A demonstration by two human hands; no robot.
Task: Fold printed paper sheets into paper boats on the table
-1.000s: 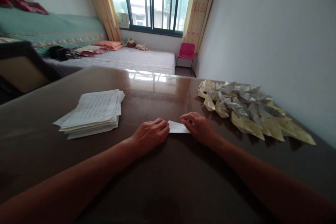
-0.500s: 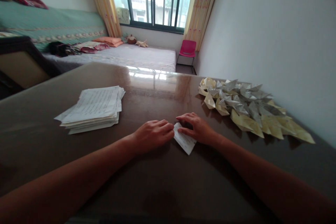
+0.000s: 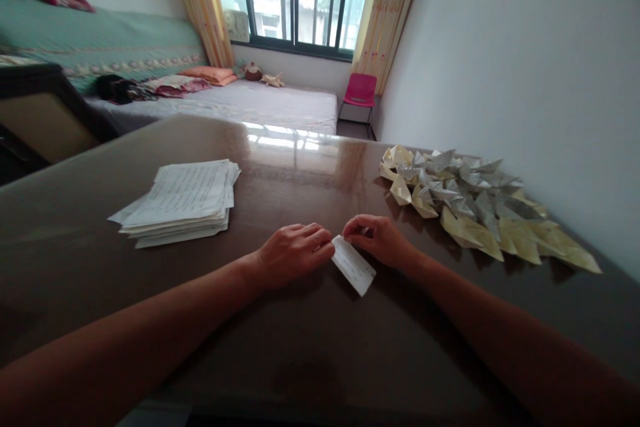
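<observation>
A small folded strip of printed paper (image 3: 353, 265) lies on the dark brown table (image 3: 310, 353) between my hands. My left hand (image 3: 295, 253) rests on the table with its fingers curled, the fingertips touching the strip's left end. My right hand (image 3: 383, 240) pinches the strip's top end between thumb and fingers. The strip points down and to the right, toward me.
A stack of printed sheets (image 3: 183, 201) lies to the left. A heap of folded paper boats (image 3: 475, 203) fills the table's right side by the white wall. Beyond the table are a bed (image 3: 240, 103), a pink chair (image 3: 361, 92) and a window.
The paper strip turned from lying crosswise between my hands to pointing down and right. My right hand shifted from pressing on it to pinching its top end.
</observation>
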